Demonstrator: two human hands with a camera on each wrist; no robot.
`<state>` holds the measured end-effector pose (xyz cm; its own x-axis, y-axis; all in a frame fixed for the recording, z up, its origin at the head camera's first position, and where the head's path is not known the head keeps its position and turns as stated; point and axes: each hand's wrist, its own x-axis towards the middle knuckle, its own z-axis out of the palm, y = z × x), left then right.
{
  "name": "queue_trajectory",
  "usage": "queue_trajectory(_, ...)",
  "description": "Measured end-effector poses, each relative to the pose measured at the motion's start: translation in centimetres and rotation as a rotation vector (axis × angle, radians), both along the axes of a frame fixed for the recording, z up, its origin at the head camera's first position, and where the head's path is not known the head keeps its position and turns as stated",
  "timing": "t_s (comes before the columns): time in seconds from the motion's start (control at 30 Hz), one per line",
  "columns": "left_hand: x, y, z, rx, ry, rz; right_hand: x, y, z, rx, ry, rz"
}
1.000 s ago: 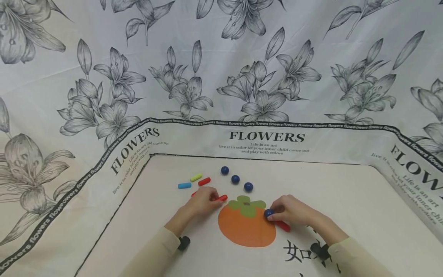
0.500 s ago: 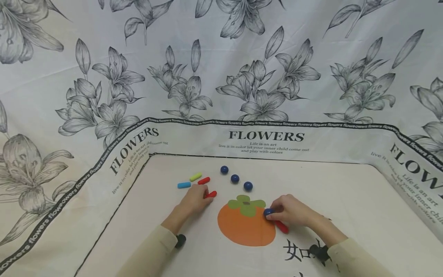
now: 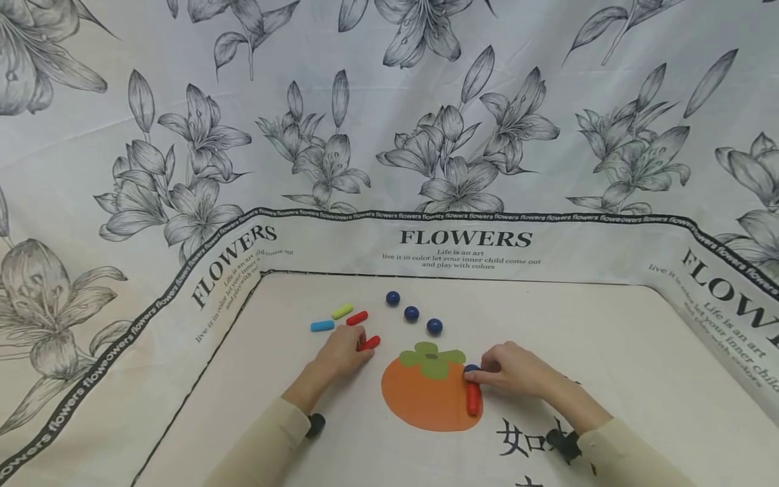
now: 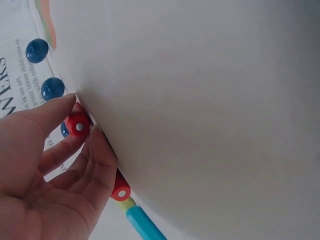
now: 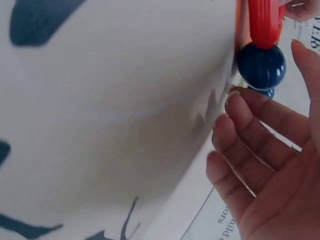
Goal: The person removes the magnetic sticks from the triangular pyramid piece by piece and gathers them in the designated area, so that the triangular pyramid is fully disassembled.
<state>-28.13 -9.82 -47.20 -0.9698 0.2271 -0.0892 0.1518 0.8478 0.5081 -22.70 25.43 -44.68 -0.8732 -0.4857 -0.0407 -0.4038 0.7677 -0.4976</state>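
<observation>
My left hand (image 3: 339,353) pinches a red stick (image 3: 370,343) between thumb and fingers; in the left wrist view the stick's round end (image 4: 79,126) with its pale centre faces the camera. My right hand (image 3: 516,370) is at a dark blue ball (image 3: 471,369) on the right side of the printed persimmon. A red stick (image 3: 473,400) touches this ball and points toward the wearer. In the right wrist view, the ball (image 5: 262,66) lies between thumb and forefinger, with a small gap to the thumb; the other fingers are fairly straight.
Several dark blue balls (image 3: 411,313) form a slanted row behind the persimmon print (image 3: 426,399). Left of them lie a blue stick (image 3: 322,326), a yellow-green stick (image 3: 343,311) and another red stick (image 3: 357,318). Flowered cloth surrounds the pale table (image 3: 548,311).
My left hand has drawn its red stick back to the left, away from the persimmon. Beside my right hand, the other red stick has swung leftward onto the orange print.
</observation>
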Motion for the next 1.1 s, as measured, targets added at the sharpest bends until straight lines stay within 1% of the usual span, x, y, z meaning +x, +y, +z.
queue_trajectory(0.17, 0.1, -0.3, -0.1, -0.001, 0.001, -0.011, -0.1, 0.2, 0.8, -0.056, -0.033, 0.104)
queue_trajectory(0.3, 0.2, -0.8, 0.0, -0.003, 0.007, -0.018, -0.3, 0.1, 0.9, -0.07, -0.065, 0.171)
queue_trajectory(0.4, 0.5, -1.2, 0.1, 0.0, 0.022, -0.019, -0.3, -0.1, 0.7, -0.075, -0.083, 0.182)
queue_trajectory(0.6, 0.9, -1.4, 0.7, 0.025, 0.067, -0.027, -0.2, -0.2, 0.3, -0.087, -0.06, 0.182)
queue_trajectory(0.73, 1.2, -1.0, 1.1, 0.012, 0.063, -0.045, -0.3, -0.4, 0.2, -0.11, -0.053, 0.188)
queue_trajectory(0.8, 1.5, -0.5, 1.4, 0.015, 0.056, -0.074, -0.3, -0.5, 0.3, -0.114, -0.052, 0.182)
queue_trajectory(0.87, 1.8, 0.0, 1.6, 0.017, 0.049, -0.117, -0.3, -0.6, 0.3, -0.112, -0.055, 0.168)
queue_trajectory(0.97, 2.2, 1.2, 1.9, 0.04, 0.006, -0.168, -0.3, -0.8, 0.3, -0.102, -0.062, 0.138)
queue_trajectory(1.1, 2.9, 3.0, 2.2, 0.069, -0.034, -0.243, -0.4, -0.9, 0.2, -0.1, -0.067, 0.117)
